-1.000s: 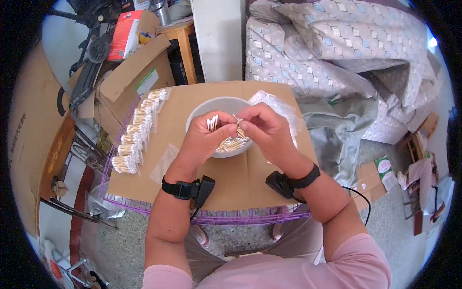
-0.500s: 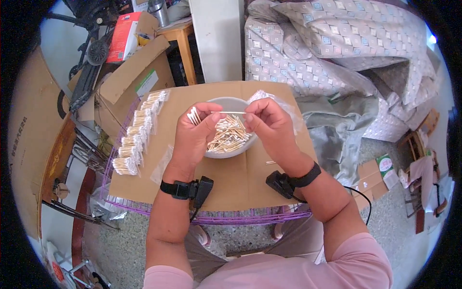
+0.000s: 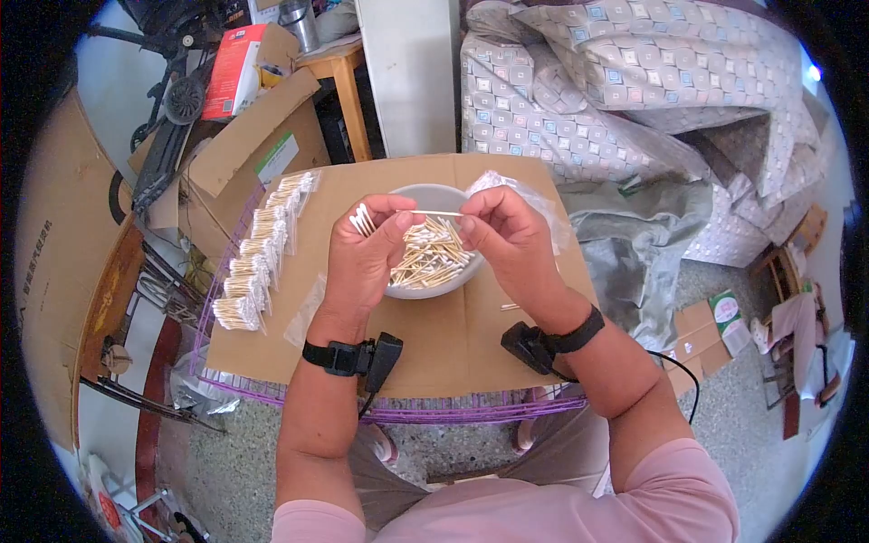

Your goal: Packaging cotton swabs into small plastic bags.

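A single cotton swab (image 3: 436,214) is stretched level between my two hands, above a pale grey bowl (image 3: 421,293) of loose cotton swabs (image 3: 433,257). My left hand (image 3: 367,244) pinches one end between thumb and finger, while several more swabs (image 3: 362,219) stick out of its curled fingers, white tips up. At the other end, the fingertips of my right hand (image 3: 511,233) are closed on the same swab. Both wrists carry black straps with small devices. On the left, clear bags of bundled swabs (image 3: 256,262) lie in an overlapping row.
A cardboard sheet (image 3: 434,348) covers a purple wire frame (image 3: 434,412). Flat clear bags (image 3: 308,312) lie by my left forearm, and more plastic (image 3: 548,213) sits behind my right hand. A stray swab (image 3: 510,307) rests near my right wrist. Cardboard boxes (image 3: 249,136) stand at the far left.
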Demonstrator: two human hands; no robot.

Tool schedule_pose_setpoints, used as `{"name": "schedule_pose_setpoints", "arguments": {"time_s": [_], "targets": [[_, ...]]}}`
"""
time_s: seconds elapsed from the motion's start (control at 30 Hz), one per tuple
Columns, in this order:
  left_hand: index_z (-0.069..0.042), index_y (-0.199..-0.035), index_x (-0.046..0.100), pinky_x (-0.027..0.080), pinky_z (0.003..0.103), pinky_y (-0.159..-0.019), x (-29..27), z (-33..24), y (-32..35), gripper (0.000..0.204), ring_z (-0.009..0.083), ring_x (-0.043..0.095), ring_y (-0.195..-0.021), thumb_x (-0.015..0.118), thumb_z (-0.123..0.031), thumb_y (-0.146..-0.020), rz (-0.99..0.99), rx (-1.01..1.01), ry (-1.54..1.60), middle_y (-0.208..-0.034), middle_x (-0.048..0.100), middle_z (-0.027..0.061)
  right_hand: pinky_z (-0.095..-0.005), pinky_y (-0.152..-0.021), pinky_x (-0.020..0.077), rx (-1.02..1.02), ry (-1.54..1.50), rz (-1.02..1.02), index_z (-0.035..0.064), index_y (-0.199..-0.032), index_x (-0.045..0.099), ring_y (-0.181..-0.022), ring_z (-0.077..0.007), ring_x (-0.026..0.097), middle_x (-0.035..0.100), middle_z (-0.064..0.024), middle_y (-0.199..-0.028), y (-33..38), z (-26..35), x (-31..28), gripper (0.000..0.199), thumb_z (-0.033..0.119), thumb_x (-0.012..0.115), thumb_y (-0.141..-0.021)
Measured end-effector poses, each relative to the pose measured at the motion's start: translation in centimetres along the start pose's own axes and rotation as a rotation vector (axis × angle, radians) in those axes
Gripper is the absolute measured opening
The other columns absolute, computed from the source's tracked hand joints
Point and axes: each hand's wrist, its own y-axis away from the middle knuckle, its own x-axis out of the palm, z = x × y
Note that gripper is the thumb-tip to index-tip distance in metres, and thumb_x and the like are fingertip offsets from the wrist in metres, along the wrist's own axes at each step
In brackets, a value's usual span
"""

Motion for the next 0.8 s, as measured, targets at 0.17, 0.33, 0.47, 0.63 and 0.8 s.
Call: {"name": "schedule_pose_setpoints", "arguments": {"time_s": [0.17,0.33,0.47,0.63,0.8], "targets": [[-0.004,-0.101,0.061,0.028,0.016,-0.040,-0.1,0.3,-0.1,0.014,0.0005,0.038,-0.048,0.063,-0.013,-0.090,0.017,0.007,0.005,-0.085,0.068,0.0074,-0.0181,-0.066,0.0453,0.000,0.015,0.001,0.0026,-0.095,0.056,-0.075,-0.0035,0.053,0.057,0.0026,-0.084,0.0,-0.2,0.0,0.007,0.002,0.059,-0.090],[-0.004,-0.099,0.061,0.030,0.017,-0.043,0.2,0.5,0.3,0.012,0.0007,0.040,-0.052,0.062,-0.013,-0.091,0.084,-0.017,-0.090,-0.083,0.065,0.0036,-0.0203,-0.066,0.0457,0.063,0.300,0.209,0.0027,-0.094,0.058,-0.074,-0.0049,0.054,0.059,0.0015,-0.081,0.3,-1.2,0.1,0.007,0.006,0.062,-0.088],[-0.004,-0.097,0.063,0.036,0.017,-0.049,0.5,-0.2,0.5,0.011,0.0014,0.045,-0.058,0.061,-0.013,-0.091,0.127,-0.074,-0.149,-0.080,0.062,-0.0004,-0.0220,-0.066,0.0462,-0.021,0.476,0.108,0.0034,-0.094,0.059,-0.074,-0.0057,0.054,0.059,0.0006,-0.079,0.3,-0.3,0.2,0.008,0.007,0.063,-0.088],[-0.003,-0.097,0.064,0.044,0.019,-0.061,0.4,0.1,0.6,0.011,0.0038,0.053,-0.071,0.063,-0.012,-0.090,0.208,-0.054,-0.405,-0.081,0.062,-0.0008,-0.0216,-0.066,0.0460,-0.010,0.101,0.008,0.0030,-0.089,0.062,-0.073,-0.0055,0.054,0.059,-0.0004,-0.079,-0.1,-0.9,0.2,0.005,0.005,0.064,-0.086],[-0.002,-0.097,0.064,0.046,0.018,-0.063,1.0,-0.3,0.5,0.011,0.0049,0.057,-0.074,0.065,-0.007,-0.087,0.102,-0.080,-0.276,-0.083,0.064,0.0013,-0.0210,-0.065,0.0461,-0.041,0.283,0.023,0.0023,-0.089,0.061,-0.071,-0.0049,0.054,0.060,0.0001,-0.079,-0.2,-0.6,-0.5,0.006,0.005,0.065,-0.086]]}}
